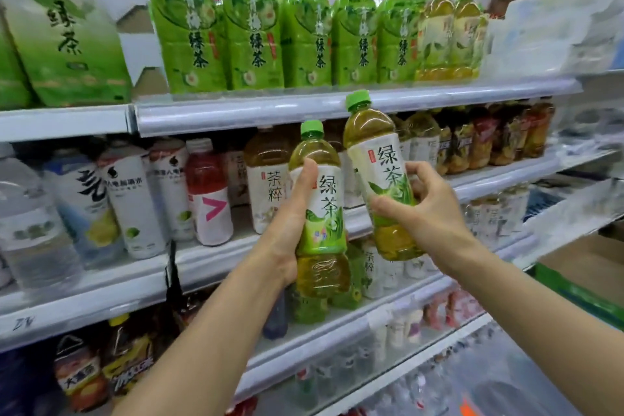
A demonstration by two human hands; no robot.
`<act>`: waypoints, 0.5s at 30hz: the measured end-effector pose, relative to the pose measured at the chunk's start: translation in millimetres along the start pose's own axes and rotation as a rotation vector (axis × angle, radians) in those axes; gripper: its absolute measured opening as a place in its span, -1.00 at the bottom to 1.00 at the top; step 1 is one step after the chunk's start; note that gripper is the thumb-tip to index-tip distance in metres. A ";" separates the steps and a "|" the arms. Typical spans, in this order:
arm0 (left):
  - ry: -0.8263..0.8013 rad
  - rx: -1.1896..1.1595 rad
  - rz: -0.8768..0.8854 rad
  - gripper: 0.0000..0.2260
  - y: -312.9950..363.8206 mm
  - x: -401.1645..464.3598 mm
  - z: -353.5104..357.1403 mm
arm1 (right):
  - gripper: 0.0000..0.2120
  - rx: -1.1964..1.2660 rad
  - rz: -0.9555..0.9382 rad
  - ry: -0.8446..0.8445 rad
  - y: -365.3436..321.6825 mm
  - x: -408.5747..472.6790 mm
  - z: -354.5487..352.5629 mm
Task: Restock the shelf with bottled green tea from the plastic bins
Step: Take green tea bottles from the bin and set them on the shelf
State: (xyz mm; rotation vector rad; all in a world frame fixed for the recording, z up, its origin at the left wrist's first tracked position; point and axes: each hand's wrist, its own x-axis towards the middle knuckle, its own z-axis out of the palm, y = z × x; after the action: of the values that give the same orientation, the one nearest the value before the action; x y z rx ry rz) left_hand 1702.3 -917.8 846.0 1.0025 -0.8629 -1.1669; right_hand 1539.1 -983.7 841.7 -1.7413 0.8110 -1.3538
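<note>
Bottles of green tea fill both your hands: left hand (290,223) wraps one bottle (322,213) upright, right hand (418,206) pinches another (385,179) tilted toward the middle shelf (489,179), likely ready to slot into the tea row.
</note>
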 end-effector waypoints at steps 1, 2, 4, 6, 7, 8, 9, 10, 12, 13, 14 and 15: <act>-0.002 0.006 0.013 -0.40 1.4 8.1 6.7 | -0.58 0.009 -0.017 -0.001 2.5 9.7 -3.8; 0.004 0.019 0.024 -0.39 1.7 17.0 12.8 | -0.57 0.013 -0.030 -0.005 5.6 18.6 -8.5; 0.006 0.052 0.048 -0.35 2.8 33.7 28.2 | -0.55 0.020 -0.049 -0.015 12.3 35.3 -20.7; -0.005 0.063 0.090 -0.36 4.2 50.8 45.5 | -0.53 0.027 -0.065 -0.026 18.8 52.4 -36.4; -0.012 0.055 0.110 -0.39 5.1 58.8 55.4 | -0.52 0.028 -0.076 -0.032 21.1 61.6 -45.3; -0.008 0.048 0.129 -0.42 5.8 66.8 65.4 | -0.52 0.031 -0.089 -0.036 23.7 71.5 -54.6; 0.010 0.046 0.149 -0.42 6.3 74.2 76.4 | -0.53 0.036 -0.104 -0.038 25.9 81.9 -64.6; 0.034 0.049 0.173 -0.39 5.4 83.1 86.4 | -0.54 0.037 -0.124 -0.042 28.6 92.9 -75.2; 0.064 0.032 0.209 -0.32 2.9 100.8 108.4 | -0.57 0.035 -0.163 -0.058 34.8 116.7 -96.7; 0.077 0.022 0.215 -0.30 1.6 109.0 121.1 | -0.59 0.037 -0.173 -0.068 38.0 128.7 -108.4; 0.092 0.012 0.219 -0.30 0.1 118.3 133.6 | -0.60 0.045 -0.183 -0.079 41.4 141.4 -120.6; 0.109 0.000 0.221 -0.31 -1.9 127.6 147.1 | -0.61 0.053 -0.192 -0.093 45.0 154.2 -133.0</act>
State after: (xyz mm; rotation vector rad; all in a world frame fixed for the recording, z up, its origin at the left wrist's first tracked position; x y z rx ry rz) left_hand 1589.8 -1068.4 896.8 0.9361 -0.8635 -0.9173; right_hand 1444.4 -1161.6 895.3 -1.8630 0.5631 -1.3932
